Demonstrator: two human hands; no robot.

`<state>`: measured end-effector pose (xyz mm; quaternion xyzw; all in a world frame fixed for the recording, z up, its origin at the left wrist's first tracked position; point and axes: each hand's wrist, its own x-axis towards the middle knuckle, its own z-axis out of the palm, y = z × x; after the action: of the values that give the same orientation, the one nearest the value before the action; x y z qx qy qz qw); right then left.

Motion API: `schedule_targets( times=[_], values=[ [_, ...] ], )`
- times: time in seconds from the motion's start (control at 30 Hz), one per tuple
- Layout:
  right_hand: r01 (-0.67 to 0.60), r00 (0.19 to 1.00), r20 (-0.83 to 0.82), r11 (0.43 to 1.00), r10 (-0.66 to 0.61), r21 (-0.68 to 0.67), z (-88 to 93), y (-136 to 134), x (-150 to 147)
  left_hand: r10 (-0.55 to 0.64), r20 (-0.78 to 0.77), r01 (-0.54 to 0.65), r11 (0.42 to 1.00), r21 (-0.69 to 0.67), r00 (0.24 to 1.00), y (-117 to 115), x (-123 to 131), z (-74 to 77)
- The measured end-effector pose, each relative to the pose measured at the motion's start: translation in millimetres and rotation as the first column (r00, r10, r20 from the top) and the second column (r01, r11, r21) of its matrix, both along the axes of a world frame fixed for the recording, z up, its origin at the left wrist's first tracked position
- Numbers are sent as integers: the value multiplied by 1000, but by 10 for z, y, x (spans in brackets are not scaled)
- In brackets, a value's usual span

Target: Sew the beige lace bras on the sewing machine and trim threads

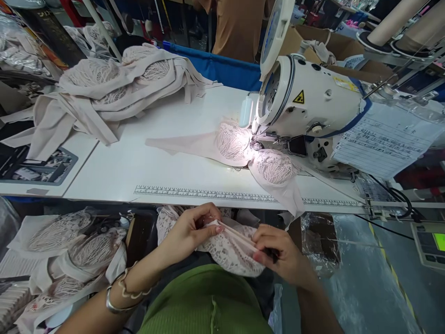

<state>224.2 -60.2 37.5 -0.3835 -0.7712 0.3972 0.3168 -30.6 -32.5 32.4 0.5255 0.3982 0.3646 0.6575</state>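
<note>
Above my lap I hold a pale pink lace bra piece (232, 253) just in front of the table edge. My left hand (194, 229) is closed, thumb and fingers pinching its upper edge. My right hand (280, 253) grips the other end of the same edge, so a narrow band is stretched between both hands. Something small and dark shows under the right fingers, too hidden to name. Beyond them, another lace bra (236, 141) lies under the needle of a lit sewing machine (306, 97), one cup hanging towards the table edge.
A heap of bras (114, 79) lies at the table's back left, more bras (79, 250) sit below at left. A printed ruler (208, 192) runs along the white table's (104, 171) front. Handwritten paper (389, 139) hangs at right. A person (238, 28) is beyond the table.
</note>
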Motion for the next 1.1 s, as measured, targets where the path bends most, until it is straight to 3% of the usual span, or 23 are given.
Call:
schedule_targets(
  times=[0.1, 0.17, 0.3, 0.43, 0.57, 0.67, 0.77, 0.93, 1.1],
  values=[
    [-214, 976, -113, 924, 188, -317, 36, 27, 207, 11, 73, -8, 999, -35, 997, 14, -77, -27],
    [-189, 981, -112, 913, 159, -361, 4, 31, 323, 55, 82, -54, 998, -14, 995, 21, -107, -51],
    [45, 997, -44, 970, -58, -239, -58, -1, 410, 198, 7, -198, 971, 135, 980, 7, -134, -104],
    [132, 991, -26, 987, -135, -95, -26, -22, 361, 284, -97, -268, 952, 146, 954, -56, -144, -162],
    [291, 956, -5, 955, -292, 61, -2, -17, 272, 389, -146, -353, 909, 220, 910, -90, -130, -203],
    [396, 916, 6, 907, -401, 143, -37, -25, 197, 403, -107, -355, 882, 310, 909, -82, -110, -210],
    [437, 895, 2, 875, -447, 209, -91, -37, 142, 423, -80, -368, 854, 368, 903, -75, -98, -222],
    [532, 827, 90, 823, -556, 198, -133, -29, 119, 429, -55, -391, 863, 320, 902, -79, -107, -278],
    [476, 854, 149, 864, -499, 166, -59, 35, 125, 416, -45, -396, 888, 233, 908, -100, -99, -333]
  ],
)
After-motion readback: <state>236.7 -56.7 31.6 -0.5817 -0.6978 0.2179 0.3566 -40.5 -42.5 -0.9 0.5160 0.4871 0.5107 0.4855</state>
